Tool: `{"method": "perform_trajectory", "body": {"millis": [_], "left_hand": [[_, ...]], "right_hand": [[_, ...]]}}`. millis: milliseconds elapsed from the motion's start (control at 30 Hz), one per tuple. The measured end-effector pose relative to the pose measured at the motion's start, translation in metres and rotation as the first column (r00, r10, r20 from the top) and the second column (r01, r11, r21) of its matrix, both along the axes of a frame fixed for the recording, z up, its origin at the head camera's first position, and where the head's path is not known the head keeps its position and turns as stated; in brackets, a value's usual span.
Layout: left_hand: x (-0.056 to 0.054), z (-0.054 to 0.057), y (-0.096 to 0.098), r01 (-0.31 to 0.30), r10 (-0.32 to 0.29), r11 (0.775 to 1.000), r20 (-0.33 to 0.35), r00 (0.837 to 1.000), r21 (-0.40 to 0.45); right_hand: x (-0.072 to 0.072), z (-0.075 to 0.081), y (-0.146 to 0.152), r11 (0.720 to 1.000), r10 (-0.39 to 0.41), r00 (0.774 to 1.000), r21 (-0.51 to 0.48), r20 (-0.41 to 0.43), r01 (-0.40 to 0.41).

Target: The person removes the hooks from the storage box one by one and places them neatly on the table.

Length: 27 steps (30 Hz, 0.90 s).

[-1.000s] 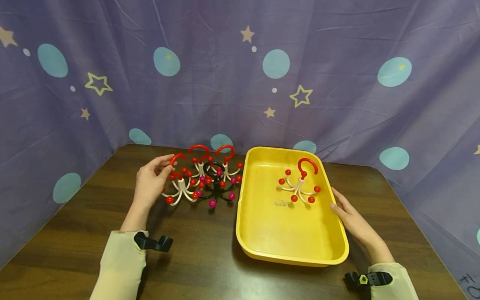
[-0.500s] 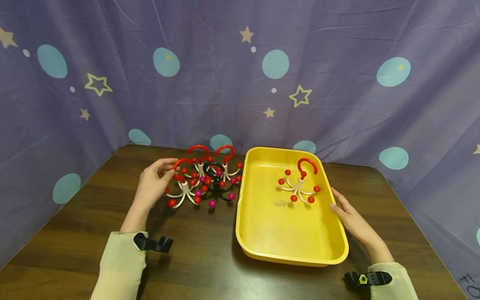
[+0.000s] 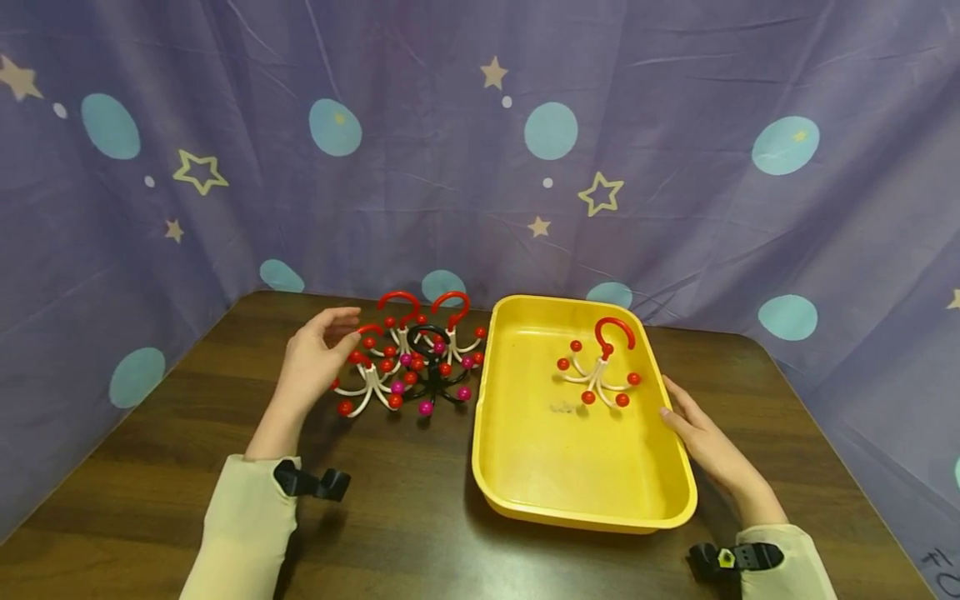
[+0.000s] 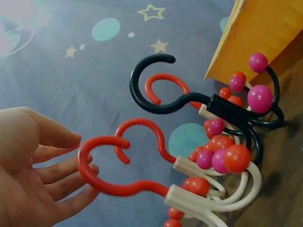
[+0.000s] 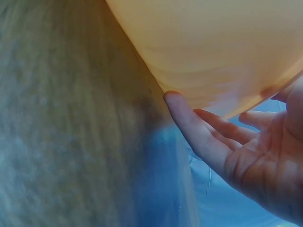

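Observation:
My left hand (image 3: 313, 354) has its fingers spread apart around the red hook of a white claw hanger (image 3: 371, 380), which stands on curved arms with red ball tips. In the left wrist view the hook (image 4: 102, 187) passes close in front of the fingers, which do not close on it. Beside it stand two more white hangers with red hooks and a black hanger (image 3: 433, 379) with pink balls. At the yellow tray (image 3: 585, 521), my right hand (image 3: 708, 446) holds the right side, thumb over the rim and fingers against the outer wall. Another white hanger (image 3: 597, 377) stands inside.
A brown wooden table (image 3: 382, 533) carries everything. Behind it and at both sides hangs a purple curtain (image 3: 450, 233) with stars and blue ovals. The hangers are crowded together, their arms overlapping, just left of the tray.
The left hand has set the front-left hanger slightly right and nearer, against the black one, and its fingers have opened off the hook. The right hand and tray have stayed put.

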<state>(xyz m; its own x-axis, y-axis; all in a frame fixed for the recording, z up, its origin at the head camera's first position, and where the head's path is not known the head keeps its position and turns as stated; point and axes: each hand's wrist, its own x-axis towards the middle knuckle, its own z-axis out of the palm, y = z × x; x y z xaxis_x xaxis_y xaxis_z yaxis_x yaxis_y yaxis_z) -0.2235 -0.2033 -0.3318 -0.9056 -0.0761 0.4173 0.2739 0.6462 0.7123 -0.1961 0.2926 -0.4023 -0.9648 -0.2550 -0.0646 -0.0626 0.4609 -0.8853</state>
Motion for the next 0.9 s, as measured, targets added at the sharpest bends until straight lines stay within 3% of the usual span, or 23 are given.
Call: {"method": "perform_trajectory", "body": {"millis": [300, 433, 767, 900], "left_hand": [[-0.006, 0.023, 0.026, 0.002, -0.007, 0.998, -0.082, 0.997, -0.059], [-0.007, 0.027, 0.041, 0.029, -0.034, 0.998, -0.111, 0.993, -0.049], [-0.010, 0.027, 0.075, 0.131, -0.135, 0.987, -0.035, 0.990, -0.094], [-0.013, 0.029, 0.092, 0.194, -0.193, 0.974, 0.016, 0.981, -0.121]], "right_hand": [[0.000, 0.000, 0.000, 1.000, 0.005, 1.000, -0.013, -0.008, -0.005], [0.000, -0.001, -0.001, 1.000, 0.007, 1.000, -0.005, -0.005, -0.007], [0.001, 0.000, -0.001, 1.000, 0.004, 1.000, 0.013, -0.009, -0.004], [0.001, 0.000, -0.001, 1.000, 0.001, 1.000, 0.022, -0.011, -0.001]]}}
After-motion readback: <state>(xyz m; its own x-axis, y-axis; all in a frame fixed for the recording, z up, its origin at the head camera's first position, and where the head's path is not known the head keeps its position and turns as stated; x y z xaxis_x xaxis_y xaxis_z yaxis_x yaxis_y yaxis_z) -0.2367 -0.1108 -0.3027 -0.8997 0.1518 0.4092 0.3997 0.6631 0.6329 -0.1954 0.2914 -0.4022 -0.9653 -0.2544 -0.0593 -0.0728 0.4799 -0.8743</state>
